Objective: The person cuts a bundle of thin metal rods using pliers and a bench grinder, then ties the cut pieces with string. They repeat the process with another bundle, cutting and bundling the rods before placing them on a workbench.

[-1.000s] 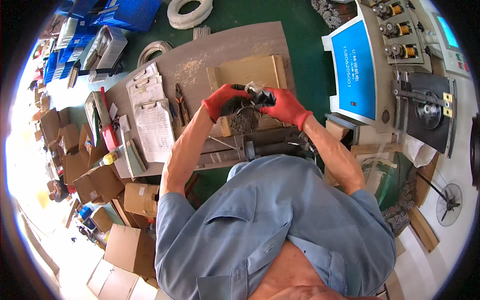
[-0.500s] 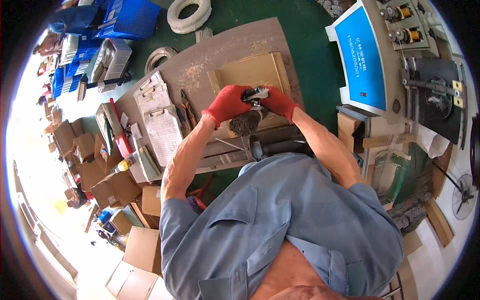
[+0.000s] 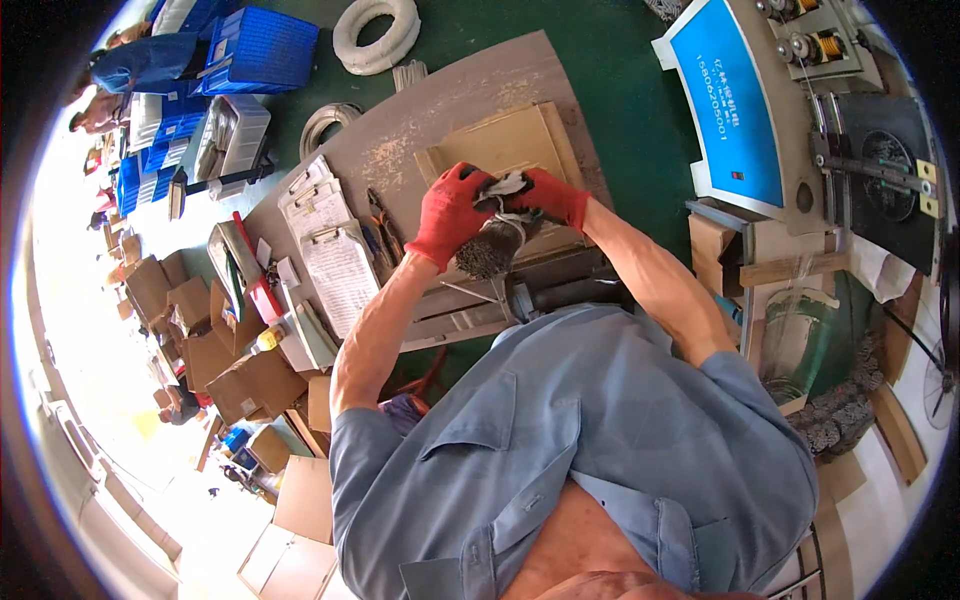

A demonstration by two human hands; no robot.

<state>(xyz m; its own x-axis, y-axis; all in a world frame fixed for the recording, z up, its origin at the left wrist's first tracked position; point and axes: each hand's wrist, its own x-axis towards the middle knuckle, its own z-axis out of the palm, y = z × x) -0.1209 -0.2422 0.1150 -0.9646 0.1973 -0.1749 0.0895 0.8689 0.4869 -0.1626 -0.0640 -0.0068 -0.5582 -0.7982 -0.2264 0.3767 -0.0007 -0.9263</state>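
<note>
Both hands wear red gloves with dark palms and meet over the middle of the workbench (image 3: 480,85). Between them is a bundle of thin grey wires or rods (image 3: 487,252), its cut ends facing me. A whitish strip (image 3: 507,185) lies at the top of the bundle, and a pale band runs round its neck. My left hand (image 3: 455,215) is closed with its fingertips at the strip. My right hand (image 3: 556,200) is closed on the strip's other side, by the bundle's upper end. The fingertips are partly hidden. Under the hands lies a shallow wooden tray (image 3: 545,130).
Left of the hands are pliers (image 3: 382,220) and clipboards with papers (image 3: 338,270). A blue-panelled machine (image 3: 725,100) stands to the right. White coils (image 3: 375,35) lie on the green floor beyond the bench. Cardboard boxes (image 3: 255,385) and blue crates (image 3: 258,50) crowd the left side.
The view has shifted slightly. My left hand has turned a little, its knuckles higher, and more of the pale band around the bundle shows. Both hands stay closed at the strip.
</note>
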